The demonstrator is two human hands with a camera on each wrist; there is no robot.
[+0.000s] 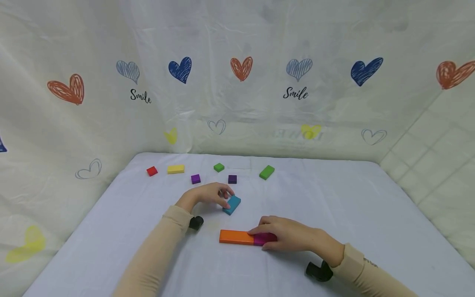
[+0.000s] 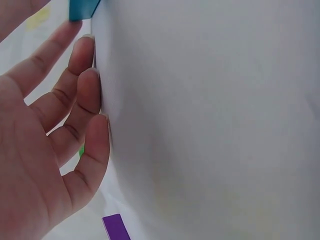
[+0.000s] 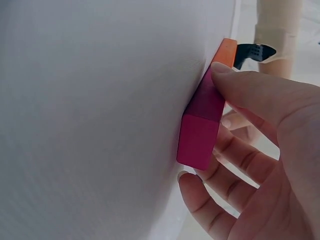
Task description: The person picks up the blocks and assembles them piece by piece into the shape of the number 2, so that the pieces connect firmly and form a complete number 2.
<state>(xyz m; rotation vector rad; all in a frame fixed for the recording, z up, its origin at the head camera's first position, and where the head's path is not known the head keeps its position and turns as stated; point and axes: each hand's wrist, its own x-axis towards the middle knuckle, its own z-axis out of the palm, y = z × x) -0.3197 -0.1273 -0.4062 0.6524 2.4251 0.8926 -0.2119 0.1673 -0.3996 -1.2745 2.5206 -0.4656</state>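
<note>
1. While the left hand (image 1: 212, 193) pinches a blue block (image 1: 232, 204) between thumb and index finger, its other three fingers curve loosely beside one another, as the left wrist view shows. The blue block lies slantwise near the middle of the white table (image 1: 345, 206).

2. The right hand (image 1: 287, 234) pinches a magenta block (image 1: 262, 239), thumb along the near side and index fingertip on the far side, close to the joint with an orange block (image 1: 236, 236). The remaining fingers bend behind the magenta block in the right wrist view.

3. The orange block and the magenta block touch end to end, forming one straight bar nearer the person than the blue block; orange is at the left.

4. Beyond the hands, six blocks lie well apart: a red block (image 1: 151, 171), a yellow block (image 1: 175, 169), a purple block (image 1: 195, 179), a small green block (image 1: 219, 167), a dark purple block (image 1: 232, 179) and a longer green block (image 1: 266, 172).

5. Beige sleeves (image 1: 154, 251) cover both forearms. Behind the table hangs a pale curtain (image 1: 267, 107) printed with hearts and the word "Smile".
</note>
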